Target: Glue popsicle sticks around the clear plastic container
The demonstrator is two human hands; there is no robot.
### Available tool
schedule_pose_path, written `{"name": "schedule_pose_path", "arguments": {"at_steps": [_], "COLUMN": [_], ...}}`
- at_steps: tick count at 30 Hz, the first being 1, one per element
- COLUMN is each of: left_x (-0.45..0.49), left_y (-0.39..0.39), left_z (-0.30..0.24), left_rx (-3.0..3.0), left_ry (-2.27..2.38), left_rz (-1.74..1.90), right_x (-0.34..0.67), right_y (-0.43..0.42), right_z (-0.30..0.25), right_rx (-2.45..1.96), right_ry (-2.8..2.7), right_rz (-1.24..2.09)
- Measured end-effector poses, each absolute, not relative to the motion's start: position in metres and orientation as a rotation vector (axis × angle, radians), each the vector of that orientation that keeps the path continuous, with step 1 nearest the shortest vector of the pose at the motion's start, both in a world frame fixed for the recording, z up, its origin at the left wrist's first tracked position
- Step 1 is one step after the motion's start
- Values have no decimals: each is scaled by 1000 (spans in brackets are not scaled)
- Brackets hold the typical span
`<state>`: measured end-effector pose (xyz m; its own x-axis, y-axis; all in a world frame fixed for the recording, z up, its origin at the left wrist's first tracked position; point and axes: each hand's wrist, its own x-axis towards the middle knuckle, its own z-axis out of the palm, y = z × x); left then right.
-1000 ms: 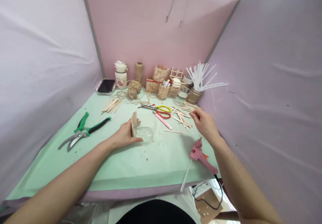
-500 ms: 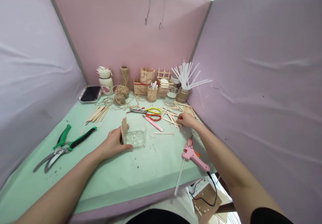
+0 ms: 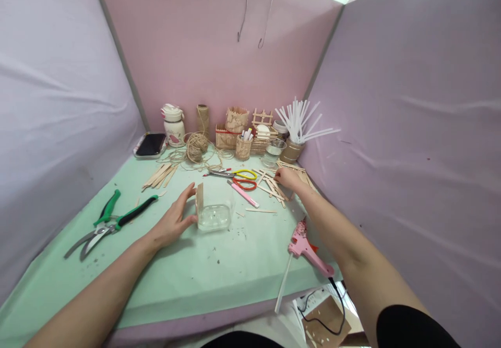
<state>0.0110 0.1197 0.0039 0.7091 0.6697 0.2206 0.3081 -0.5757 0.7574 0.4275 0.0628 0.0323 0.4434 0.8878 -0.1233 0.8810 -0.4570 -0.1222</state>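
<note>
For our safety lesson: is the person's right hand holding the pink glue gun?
No, the right hand is at the wooden sticks, and the glue gun lies apart from it.

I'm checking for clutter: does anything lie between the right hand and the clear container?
Yes: the pink cutter lies between the right hand, which is at the wooden sticks, and the clear container. A loose stick lies just on the near side of that path.
</note>
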Motion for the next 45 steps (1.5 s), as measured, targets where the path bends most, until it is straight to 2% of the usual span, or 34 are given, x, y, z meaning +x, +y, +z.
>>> {"name": "schedule_pose_path", "arguments": {"at_steps": [10, 14, 18, 20, 25, 31, 33, 38, 45], "left_x": [10, 7, 10, 19, 52, 54, 51, 50, 50], "left_y": [117, 110, 79, 52, -4, -7, -5, -10, -12], "left_z": [21, 36, 53, 58, 54, 40, 39, 36, 32], "left_rx": [2160, 2113, 2028, 1956, 1378, 842, 796, 729, 723], "left_ry": [875, 1059, 1007, 921, 690, 589, 566, 517, 507], "left_rz": [931, 1221, 1524, 1458, 825, 678, 617, 373, 242], "right_x": [427, 397, 333, 295, 214, 192, 198, 218, 230], "right_y": [36, 1, -43, -60, -82, -88, -87, -79, -72], "right_z": [61, 81, 92, 90, 73, 65, 68, 74, 76], "right_rx": [-2454, -2217, -1926, -1802, -1394, -1419, -1503, -1558, -1465], "right_ry": [-1343, -1296, -1306, -1310, -1141, -1230, -1341, -1485, -1950], "right_rz": [357, 478, 635, 735, 1177, 1349, 1245, 555, 247]}}
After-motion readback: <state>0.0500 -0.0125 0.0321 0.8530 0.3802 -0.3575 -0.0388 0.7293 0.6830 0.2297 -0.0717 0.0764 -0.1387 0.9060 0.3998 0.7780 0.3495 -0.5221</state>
